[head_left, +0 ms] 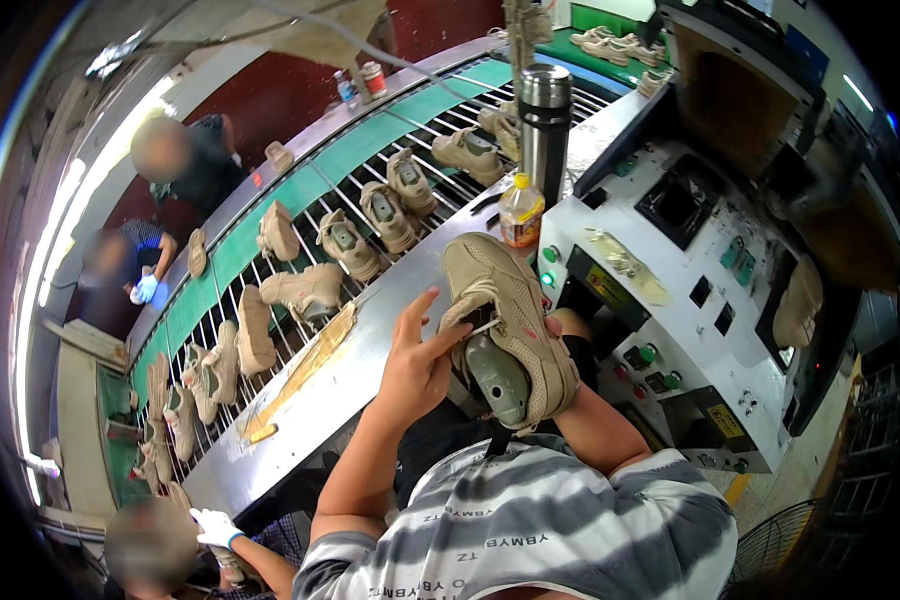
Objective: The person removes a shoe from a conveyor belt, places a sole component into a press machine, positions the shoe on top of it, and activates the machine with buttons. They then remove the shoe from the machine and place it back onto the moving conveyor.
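A beige lace-up shoe (526, 310) is held up in front of my chest, toe pointing away from me. Inside its opening sits a grey-green shoe last (497, 380). My right hand (553, 326) grips the shoe from its right side; only a fingertip shows, the rest is hidden behind the shoe. On the other side, my left hand (417, 358) has its fingers spread, with one fingertip touching the shoe beside the pale laces (467, 305). Whether that fingertip presses a lace end, I cannot tell.
At my left runs a metal ledge (315, 395), then a roller conveyor (305, 240) bearing several beige shoes. A steel flask (545, 130) and a yellow-labelled bottle (521, 215) stand ahead. To my right is a white machine (670, 300) with raised lids. Co-workers are at the left.
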Demonstrator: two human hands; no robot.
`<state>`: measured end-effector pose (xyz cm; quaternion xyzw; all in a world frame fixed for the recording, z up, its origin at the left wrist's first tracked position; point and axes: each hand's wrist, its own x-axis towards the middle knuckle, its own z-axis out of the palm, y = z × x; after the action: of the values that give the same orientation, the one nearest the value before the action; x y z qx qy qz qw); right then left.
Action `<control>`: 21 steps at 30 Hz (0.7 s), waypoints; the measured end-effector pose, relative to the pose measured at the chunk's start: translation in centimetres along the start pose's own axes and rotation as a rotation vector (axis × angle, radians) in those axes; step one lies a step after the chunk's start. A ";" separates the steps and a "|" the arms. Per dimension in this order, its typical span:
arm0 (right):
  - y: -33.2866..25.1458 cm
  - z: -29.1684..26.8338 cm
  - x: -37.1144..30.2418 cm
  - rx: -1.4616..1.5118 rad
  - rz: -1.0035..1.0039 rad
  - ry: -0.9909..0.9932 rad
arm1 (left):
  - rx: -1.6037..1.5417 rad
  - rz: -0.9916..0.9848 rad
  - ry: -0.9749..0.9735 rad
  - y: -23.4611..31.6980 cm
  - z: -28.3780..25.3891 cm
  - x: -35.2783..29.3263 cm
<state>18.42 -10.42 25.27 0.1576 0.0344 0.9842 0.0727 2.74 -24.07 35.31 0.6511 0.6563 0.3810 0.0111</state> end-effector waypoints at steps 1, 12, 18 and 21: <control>-0.5 0.3 -0.4 0.020 -0.007 -0.049 | -0.070 -0.020 -0.014 0.5 0.5 0.1; -2.0 2.0 -0.7 -0.208 -0.147 -0.128 | -0.842 -0.365 -0.043 -2.0 5.1 0.4; -4.8 -3.5 -2.1 -0.071 0.002 -0.214 | -1.176 -0.726 -0.253 -3.6 4.2 2.7; -4.9 -3.4 -3.1 -0.001 0.114 -0.106 | -1.263 -0.810 -0.305 -6.1 4.7 3.9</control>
<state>20.91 -6.22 20.70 0.2113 0.0208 0.9770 0.0186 -0.62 -17.62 30.69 0.2753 0.4924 0.5559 0.6106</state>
